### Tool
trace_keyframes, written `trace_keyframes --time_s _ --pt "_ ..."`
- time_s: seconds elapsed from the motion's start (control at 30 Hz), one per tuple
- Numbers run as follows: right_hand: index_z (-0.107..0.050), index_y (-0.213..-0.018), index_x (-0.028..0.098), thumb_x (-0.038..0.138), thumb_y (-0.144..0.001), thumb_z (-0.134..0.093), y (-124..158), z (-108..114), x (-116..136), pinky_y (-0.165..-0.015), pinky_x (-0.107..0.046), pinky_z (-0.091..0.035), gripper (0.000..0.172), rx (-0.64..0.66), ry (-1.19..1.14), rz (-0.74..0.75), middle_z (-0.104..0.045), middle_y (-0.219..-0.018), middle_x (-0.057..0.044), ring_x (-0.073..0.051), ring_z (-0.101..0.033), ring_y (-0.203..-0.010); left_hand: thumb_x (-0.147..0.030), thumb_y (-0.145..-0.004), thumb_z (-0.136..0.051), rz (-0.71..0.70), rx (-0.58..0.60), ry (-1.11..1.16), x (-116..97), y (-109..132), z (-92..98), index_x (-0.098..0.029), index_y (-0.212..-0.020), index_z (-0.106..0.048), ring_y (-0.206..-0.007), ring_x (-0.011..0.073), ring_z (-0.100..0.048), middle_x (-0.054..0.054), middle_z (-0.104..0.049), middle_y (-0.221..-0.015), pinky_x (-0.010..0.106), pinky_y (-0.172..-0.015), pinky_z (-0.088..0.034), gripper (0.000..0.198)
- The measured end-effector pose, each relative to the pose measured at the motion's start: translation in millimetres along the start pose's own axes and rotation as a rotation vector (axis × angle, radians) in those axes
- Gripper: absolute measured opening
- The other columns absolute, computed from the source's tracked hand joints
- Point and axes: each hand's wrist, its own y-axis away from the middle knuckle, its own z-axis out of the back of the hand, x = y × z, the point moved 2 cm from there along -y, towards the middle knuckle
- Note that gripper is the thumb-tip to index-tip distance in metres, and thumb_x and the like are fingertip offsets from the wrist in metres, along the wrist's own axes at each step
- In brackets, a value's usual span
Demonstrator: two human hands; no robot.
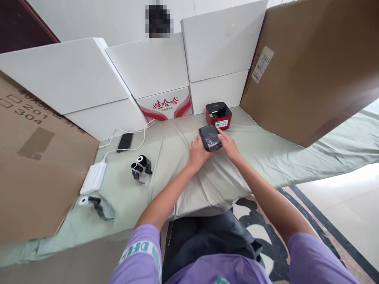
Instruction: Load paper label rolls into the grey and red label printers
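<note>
A small black portable label printer (pixel 211 138) is held up over the middle of the cloth-covered table. My left hand (pixel 199 153) is closed around its left side and underside. On the right edge and top of the printer rest the bent fingers of my right hand (pixel 228 145). A greyish, glossy patch shows on its upper face, too small to read. Just behind it stands a red and black box-shaped device (pixel 219 115) with a white sticker on its front.
Left on the green cloth (pixel 174 146) lie black-and-white rolls (pixel 141 165), another roll with loose plastic (pixel 99 205), a white power strip (pixel 94 177) with a cable, and a black phone (pixel 124 142). White boxes (pixel 222 43) and cardboard panels (pixel 308 71) wall the table.
</note>
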Motion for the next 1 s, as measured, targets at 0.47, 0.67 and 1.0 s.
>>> trace_keyframes --time_s 0.47,0.67,1.0 --pt "-0.075 -0.126 0.026 0.081 -0.091 -0.050 -29.0 101.4 -76.5 -0.132 -0.055 -0.037 0.069 -0.139 -0.130 -0.190 -0.073 -0.147 -0.013 -0.032 -0.062 -0.147 -0.057 -0.066 -0.092 -0.103 0.354 0.118 -15.8 -26.1 -60.0 -0.015 -0.173 -0.024 -0.170 0.0434 -0.019 0.023 -0.028 -0.179 0.059 -0.139 -0.009 0.134" --pt "-0.074 -0.115 0.028 0.051 -0.084 -0.073 -111.5 81.8 -61.8 -0.120 -0.059 -0.051 0.038 -0.061 -0.212 -0.220 -0.078 -0.132 -0.011 -0.032 -0.070 -0.132 -0.042 -0.094 -0.068 0.187 0.163 0.712 6.6 -128.1 -33.6 -0.015 -0.161 -0.047 -0.164 0.0311 -0.039 0.016 -0.046 -0.173 0.042 -0.133 -0.034 0.075" --pt "-0.070 -0.122 0.020 0.042 -0.057 -0.095 -138.9 55.4 -40.6 -0.115 -0.057 -0.054 0.073 0.159 -0.207 -0.041 -0.082 -0.122 -0.012 -0.030 -0.075 -0.114 -0.033 -0.094 -0.067 0.437 0.057 1.205 -13.9 -179.1 -79.4 -0.016 -0.154 -0.048 -0.128 0.0253 -0.073 0.016 -0.068 -0.151 0.042 -0.115 -0.056 0.066"
